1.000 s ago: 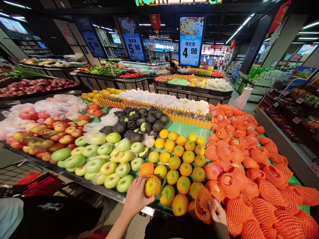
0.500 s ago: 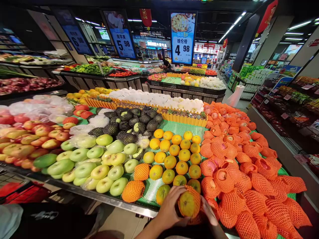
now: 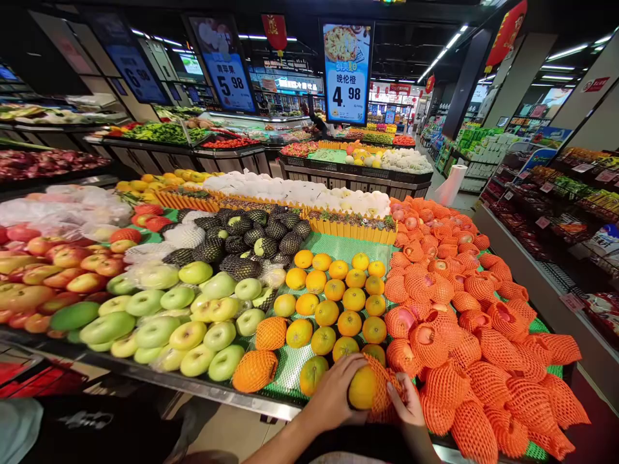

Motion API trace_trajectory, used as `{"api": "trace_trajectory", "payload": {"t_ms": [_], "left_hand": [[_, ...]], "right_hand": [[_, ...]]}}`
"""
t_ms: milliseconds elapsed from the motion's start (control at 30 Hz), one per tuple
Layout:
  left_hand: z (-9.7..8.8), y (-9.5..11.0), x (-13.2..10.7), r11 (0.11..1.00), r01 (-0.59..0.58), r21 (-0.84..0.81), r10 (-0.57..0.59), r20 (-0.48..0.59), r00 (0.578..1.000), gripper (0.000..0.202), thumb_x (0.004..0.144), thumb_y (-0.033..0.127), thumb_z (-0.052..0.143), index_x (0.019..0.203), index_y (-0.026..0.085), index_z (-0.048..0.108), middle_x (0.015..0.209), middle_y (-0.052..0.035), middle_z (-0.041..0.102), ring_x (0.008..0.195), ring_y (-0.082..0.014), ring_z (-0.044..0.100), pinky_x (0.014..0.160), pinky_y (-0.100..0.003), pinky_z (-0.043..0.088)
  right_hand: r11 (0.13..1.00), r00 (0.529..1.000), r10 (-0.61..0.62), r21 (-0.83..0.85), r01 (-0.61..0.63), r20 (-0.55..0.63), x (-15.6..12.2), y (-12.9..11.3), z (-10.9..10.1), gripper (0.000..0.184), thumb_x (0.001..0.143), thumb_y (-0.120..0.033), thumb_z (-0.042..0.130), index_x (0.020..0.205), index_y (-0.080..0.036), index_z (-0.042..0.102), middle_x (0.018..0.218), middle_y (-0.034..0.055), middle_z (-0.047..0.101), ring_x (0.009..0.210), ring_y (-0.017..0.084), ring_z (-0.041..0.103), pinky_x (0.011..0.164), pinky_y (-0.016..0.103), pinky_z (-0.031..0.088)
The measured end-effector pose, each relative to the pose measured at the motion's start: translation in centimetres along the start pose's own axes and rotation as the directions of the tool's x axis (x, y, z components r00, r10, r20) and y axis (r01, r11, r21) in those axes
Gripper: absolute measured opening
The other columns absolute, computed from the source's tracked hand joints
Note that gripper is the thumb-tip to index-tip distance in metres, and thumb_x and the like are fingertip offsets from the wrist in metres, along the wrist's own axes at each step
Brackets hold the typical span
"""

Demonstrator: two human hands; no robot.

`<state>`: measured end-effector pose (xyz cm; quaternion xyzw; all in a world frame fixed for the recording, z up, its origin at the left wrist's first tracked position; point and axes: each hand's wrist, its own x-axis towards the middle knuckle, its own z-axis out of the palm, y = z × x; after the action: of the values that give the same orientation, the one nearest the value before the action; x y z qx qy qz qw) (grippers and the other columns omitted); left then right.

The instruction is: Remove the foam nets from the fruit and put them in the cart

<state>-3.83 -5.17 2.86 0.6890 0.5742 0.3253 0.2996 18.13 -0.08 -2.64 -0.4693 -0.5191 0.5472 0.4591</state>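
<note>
Over the front edge of the fruit stand, my left hand [image 3: 334,394] is wrapped round an orange [image 3: 362,388]. An orange foam net sleeve [image 3: 384,386] covers the fruit's right side, while its left side is bare. My right hand [image 3: 409,401] grips the net at its right end, thumb and fingers closed on the mesh. Just beyond my hands lie loose oranges [image 3: 349,323] in rows on a green mat [image 3: 293,368]. Two netted oranges [image 3: 255,370] sit at the left edge of that mat.
Green apples [image 3: 146,303] and dark netted avocados [image 3: 242,238] fill the left. Pomegranates in orange nets [image 3: 464,335] are heaped on the right. A metal rim [image 3: 213,388] runs along the front. Price screens [image 3: 346,74] hang above. Part of a person in dark clothing [image 3: 91,422] shows lower left.
The orange has turned, and its net now stretches to the right. My right hand has changed from lying flat beside it to pinching the net. The view has shifted slightly.
</note>
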Motion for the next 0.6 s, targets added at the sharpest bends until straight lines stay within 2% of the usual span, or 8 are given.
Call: {"api": "trace_trajectory", "payload": {"t_ms": [133,233,333,433,500,600], "left_hand": [[-2.8,0.2,-0.7,0.99,0.031,-0.139,-0.053,-0.16,0.986,0.082,0.066,0.028,0.088,0.141,0.023,0.057,0.146,-0.0143,0.063,0.138,-0.0347,0.061,0.123,-0.049,0.05],[-6.0,-0.9,-1.5,0.988,0.065,-0.139,-0.098,-0.251,0.963,0.073,0.07,0.031,0.081,0.135,0.021,0.052,0.142,-0.016,0.064,0.136,-0.0348,0.062,0.119,-0.048,0.052],[-9.8,-2.9,-2.9,0.985,0.167,0.034,-0.15,-0.295,0.944,0.067,0.077,0.032,0.076,0.137,0.02,0.049,0.146,-0.0172,0.06,0.138,-0.0357,0.059,0.118,-0.049,0.051],[-13.0,-4.8,-4.6,0.907,0.288,0.308,-0.213,-0.255,0.943,0.067,0.076,0.024,0.072,0.139,0.021,0.051,0.149,-0.015,0.059,0.139,-0.037,0.057,0.112,-0.048,0.054],[-14.1,-5.7,-5.6,0.813,0.365,0.454,-0.307,-0.198,0.931,0.069,0.074,0.019,0.072,0.14,0.02,0.055,0.15,-0.0144,0.059,0.138,-0.0379,0.056,0.11,-0.047,0.055],[-14.1,-6.2,-6.7,0.699,0.41,0.586,-0.43,-0.115,0.896,0.071,0.074,0.014,0.073,0.144,0.017,0.058,0.151,-0.0151,0.06,0.138,-0.0384,0.057,0.111,-0.048,0.054]], "right_hand": [[0.998,0.998,0.057,-0.017,-0.057,-0.025,0.5,0.0,-0.5,0.051,0.072,-0.074,0.084,0.073,-0.025,0.068,0.072,0.0009,0.062,0.071,0.024,0.06,0.072,0.038,0.055],[0.993,0.993,0.119,-0.004,-0.119,0.01,0.8,-0.5,-1.0,0.05,0.069,-0.071,0.085,0.068,-0.025,0.064,0.067,0.0002,0.058,0.066,0.023,0.056,0.066,0.038,0.053],[0.992,0.991,0.129,0.018,-0.128,-0.041,0.8,-1.2,-1.1,0.048,0.068,-0.069,0.085,0.067,-0.026,0.064,0.067,0.0011,0.059,0.067,0.025,0.058,0.065,0.038,0.052],[0.991,0.991,0.13,0.017,-0.13,-0.032,1.0,-1.2,-1.1,0.048,0.067,-0.069,0.086,0.067,-0.026,0.065,0.067,0.0016,0.06,0.067,0.025,0.058,0.066,0.039,0.052],[0.99,0.99,0.14,0.005,-0.14,0.024,1.2,-0.7,-1.2,0.047,0.068,-0.069,0.086,0.068,-0.026,0.068,0.069,0.0021,0.062,0.069,0.026,0.06,0.068,0.039,0.053],[0.987,0.981,0.163,-0.008,-0.163,0.102,1.3,0.2,-1.4,0.044,0.071,-0.067,0.086,0.071,-0.025,0.07,0.074,0.0031,0.067,0.075,0.028,0.063,0.072,0.039,0.054]]}}
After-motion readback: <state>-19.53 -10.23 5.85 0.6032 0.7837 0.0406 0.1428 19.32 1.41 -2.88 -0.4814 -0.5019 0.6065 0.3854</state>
